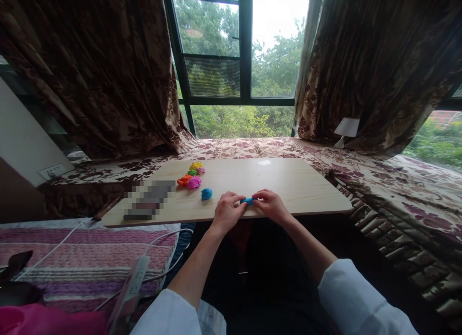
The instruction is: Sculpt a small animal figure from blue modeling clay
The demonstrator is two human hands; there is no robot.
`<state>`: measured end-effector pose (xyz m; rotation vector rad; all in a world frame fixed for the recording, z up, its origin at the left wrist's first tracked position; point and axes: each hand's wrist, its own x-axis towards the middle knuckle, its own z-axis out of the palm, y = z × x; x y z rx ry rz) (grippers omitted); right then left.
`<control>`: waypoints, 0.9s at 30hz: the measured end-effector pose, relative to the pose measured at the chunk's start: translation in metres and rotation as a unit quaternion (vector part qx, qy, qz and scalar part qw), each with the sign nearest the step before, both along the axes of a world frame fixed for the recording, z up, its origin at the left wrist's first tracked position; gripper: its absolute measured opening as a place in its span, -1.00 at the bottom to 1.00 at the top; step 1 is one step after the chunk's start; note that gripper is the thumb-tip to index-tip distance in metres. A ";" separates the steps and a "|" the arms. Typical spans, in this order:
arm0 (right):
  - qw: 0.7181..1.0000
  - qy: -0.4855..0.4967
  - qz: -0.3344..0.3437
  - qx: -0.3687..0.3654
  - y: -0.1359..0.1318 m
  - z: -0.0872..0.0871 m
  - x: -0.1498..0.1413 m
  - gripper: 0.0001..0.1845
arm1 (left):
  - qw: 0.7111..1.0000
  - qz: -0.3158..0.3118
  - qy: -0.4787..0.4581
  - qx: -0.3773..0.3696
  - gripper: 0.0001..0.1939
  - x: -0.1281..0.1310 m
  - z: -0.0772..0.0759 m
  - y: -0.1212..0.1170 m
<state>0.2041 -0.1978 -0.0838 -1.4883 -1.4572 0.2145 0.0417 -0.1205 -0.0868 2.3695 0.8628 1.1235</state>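
Head view: from where I stand, both hands meet at the table's (238, 176) near edge.
Blue roll (247, 200): between the hands, held at both ends.
Left hand (229, 211): fingers narrow, pinching the left end.
Right hand (270, 205): fingers narrow, pinching the right end.
Blue lump (206, 194): loose, left of left hand.
Coloured lumps (194, 182): clustered left, farther off, untouched.
Progress: roll looks part-shaped, my guess; lumps look unworked.

left grip (228, 210), right grip (272, 206): pinching blue roll (248, 200) | table (245, 173): 1 blue lump (206, 194), 5 coloured lumps (192, 172)
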 end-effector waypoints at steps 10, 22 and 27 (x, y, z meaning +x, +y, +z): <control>0.999 -0.031 -0.023 -0.020 0.004 0.009 0.004 -0.82 | 1.000 0.011 -0.011 0.001 -0.86 -0.001 0.000 -0.005; 0.965 -0.176 -0.165 -0.100 0.065 0.026 -0.031 -0.68 | 0.999 0.019 0.006 0.043 -0.73 -0.018 0.003 -0.014; 0.951 -0.234 -0.143 -0.141 0.040 0.017 -0.043 -0.64 | 0.997 0.044 0.010 0.064 -0.78 -0.047 -0.005 -0.029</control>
